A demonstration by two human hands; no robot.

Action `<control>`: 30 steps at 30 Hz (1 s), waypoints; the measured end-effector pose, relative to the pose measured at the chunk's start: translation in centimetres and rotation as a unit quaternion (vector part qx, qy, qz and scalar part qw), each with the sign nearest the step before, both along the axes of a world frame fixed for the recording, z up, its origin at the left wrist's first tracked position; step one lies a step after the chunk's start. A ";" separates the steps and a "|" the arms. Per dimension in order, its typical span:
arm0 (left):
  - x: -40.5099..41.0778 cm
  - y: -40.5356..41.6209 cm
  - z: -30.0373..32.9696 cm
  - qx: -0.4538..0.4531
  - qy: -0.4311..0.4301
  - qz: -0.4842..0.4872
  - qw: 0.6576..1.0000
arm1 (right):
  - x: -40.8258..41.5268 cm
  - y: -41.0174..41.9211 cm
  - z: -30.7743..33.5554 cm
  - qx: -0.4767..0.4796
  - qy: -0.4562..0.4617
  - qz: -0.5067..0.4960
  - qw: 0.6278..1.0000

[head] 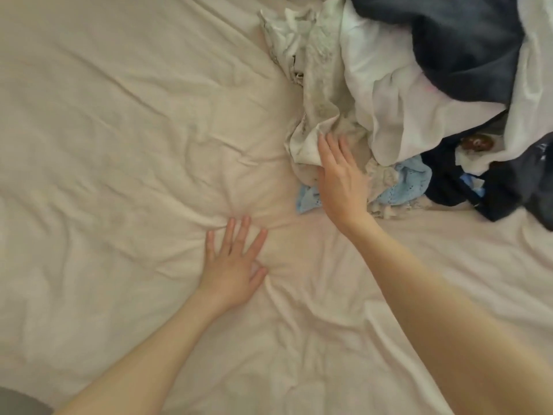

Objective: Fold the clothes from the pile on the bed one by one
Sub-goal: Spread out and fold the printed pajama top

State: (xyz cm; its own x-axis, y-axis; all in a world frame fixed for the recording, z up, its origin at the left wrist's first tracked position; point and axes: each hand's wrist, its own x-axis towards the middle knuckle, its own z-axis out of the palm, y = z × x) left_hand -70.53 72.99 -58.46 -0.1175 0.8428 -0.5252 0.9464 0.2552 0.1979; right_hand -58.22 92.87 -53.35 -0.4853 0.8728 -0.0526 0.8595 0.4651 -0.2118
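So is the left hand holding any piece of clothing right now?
No, the left hand lies flat with spread fingers on the bare bedsheet, apart from the clothes pile.

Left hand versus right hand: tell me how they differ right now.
The left hand lies flat on the bare sheet, away from the pile; the right hand reaches further, onto the pile's near edge. The left hand's fingers are spread; the right hand's fingers lie close together against a cream cloth. Both are open and grip nothing.
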 end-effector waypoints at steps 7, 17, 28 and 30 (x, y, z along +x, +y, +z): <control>0.2 3.3 6.8 0.050 -0.327 0.336 0.882 | 1.1 -7.8 2.3 0.024 0.193 -0.011 0.981; 2.9 5.3 17.6 0.073 -0.521 0.433 0.732 | 4.6 -17.3 10.4 0.001 0.184 0.061 0.981; -0.1 -8.3 21.6 0.147 -0.570 0.518 0.620 | 10.2 -22.5 12.1 -0.049 0.207 -0.052 0.976; -0.7 -9.2 22.4 0.166 -0.575 0.502 0.625 | 10.2 -21.1 12.3 -0.026 0.192 -0.092 0.977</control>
